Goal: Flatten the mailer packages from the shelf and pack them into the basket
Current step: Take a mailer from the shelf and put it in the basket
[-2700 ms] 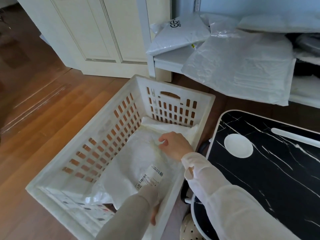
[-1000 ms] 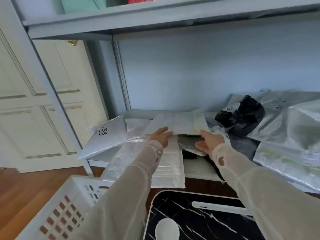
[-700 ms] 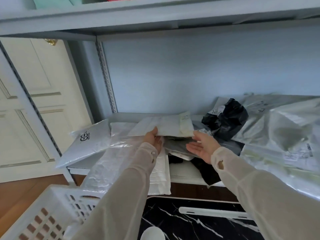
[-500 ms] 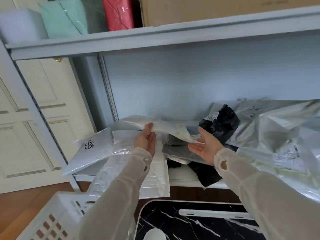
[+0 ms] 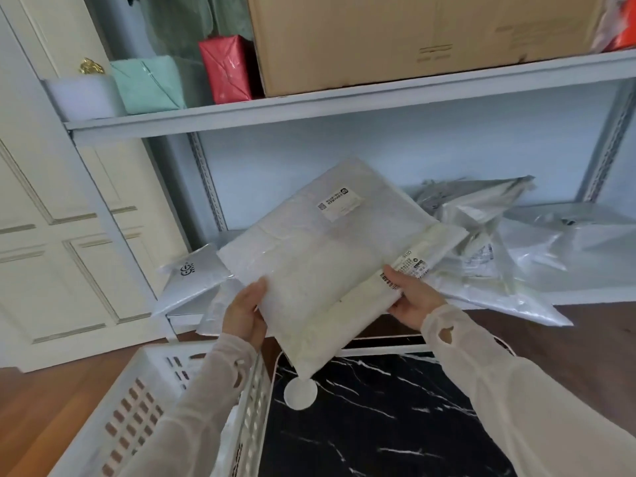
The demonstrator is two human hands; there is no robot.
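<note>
Between both hands, in front of shelf: white mailer package, held up, tilted, labels facing up. Gripped at left edge by left hand, fingers curled round edge. Pinched at right edge by right hand, thumb on barcode label. Below left hand: white basket. Below right hand: black marbled table. Beyond right hand: silver mailers heaped on shelf. Beyond left hand: grey logo mailer. Above: cardboard box.
</note>
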